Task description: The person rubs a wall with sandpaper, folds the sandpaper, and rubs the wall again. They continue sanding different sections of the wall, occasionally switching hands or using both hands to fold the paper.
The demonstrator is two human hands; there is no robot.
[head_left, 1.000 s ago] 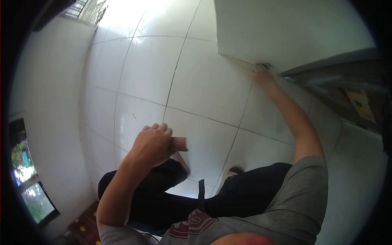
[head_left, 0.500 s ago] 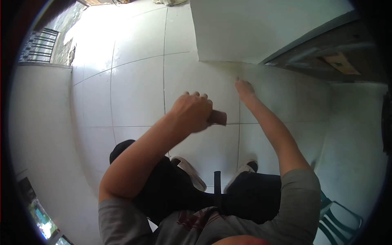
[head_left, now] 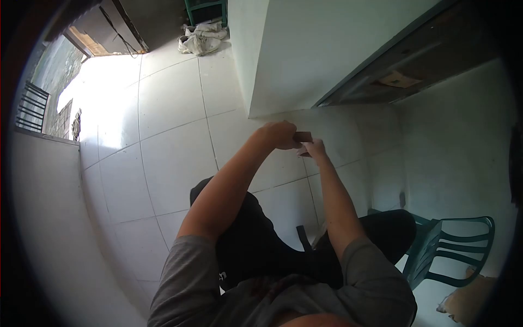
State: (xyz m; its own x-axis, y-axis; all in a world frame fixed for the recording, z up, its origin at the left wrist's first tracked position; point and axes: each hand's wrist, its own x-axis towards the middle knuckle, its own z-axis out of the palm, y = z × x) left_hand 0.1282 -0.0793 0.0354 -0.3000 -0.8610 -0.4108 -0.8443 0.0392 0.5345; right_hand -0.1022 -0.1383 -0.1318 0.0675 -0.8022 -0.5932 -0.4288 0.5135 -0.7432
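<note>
Out in front of my body, my left hand (head_left: 277,134) is closed around a small flat brown piece (head_left: 303,137), whose end sticks out to the right past the fingers. My right hand (head_left: 316,147) is right beside it, fingers pinched together just below the protruding end. The two hands nearly meet over the tiled floor. What the right fingers pinch, if anything, I cannot make out.
Pale floor tiles (head_left: 174,161) spread below. A white wall corner (head_left: 289,65) and a dark panel (head_left: 403,60) stand ahead on the right. At my right is a green plastic chair (head_left: 436,250); cardboard (head_left: 471,300) lies behind it. White sacks (head_left: 201,39) lie far off.
My hands, apart before, have come together, with the right hand now at the brown piece. The view has shifted, bringing more of the green chair and the far sacks into sight.
</note>
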